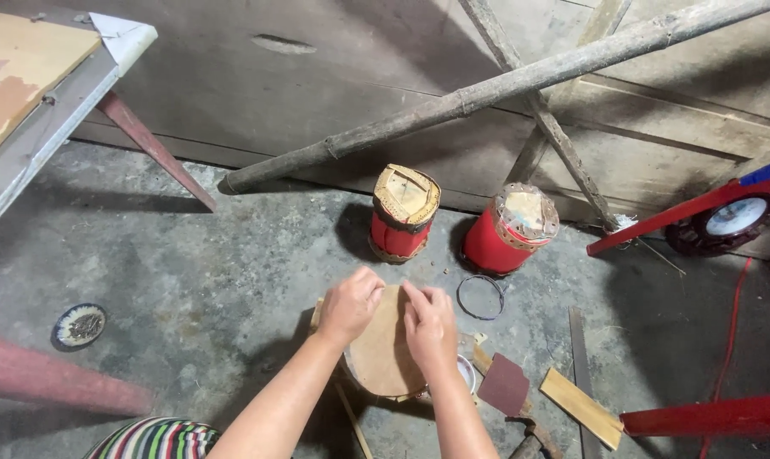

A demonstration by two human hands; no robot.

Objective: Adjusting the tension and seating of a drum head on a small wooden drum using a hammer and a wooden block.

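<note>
A round drum with a tan hide skin stands on the concrete floor in front of me. My left hand presses on the far left edge of the hide, fingers curled over the rim. My right hand rests on the right side of the hide, fingers bent down on it. Both hands grip the skin at the drum's top. Beyond them stand two small red drums: one with a yellowish laced top, the other tilted toward the right.
A thin metal ring lies right of my hands. Sandpaper, a wooden strip, a flat metal bar and a hammer lie at lower right. A bamboo pole leans along the wall. A table stands at left. A round lid lies on the floor.
</note>
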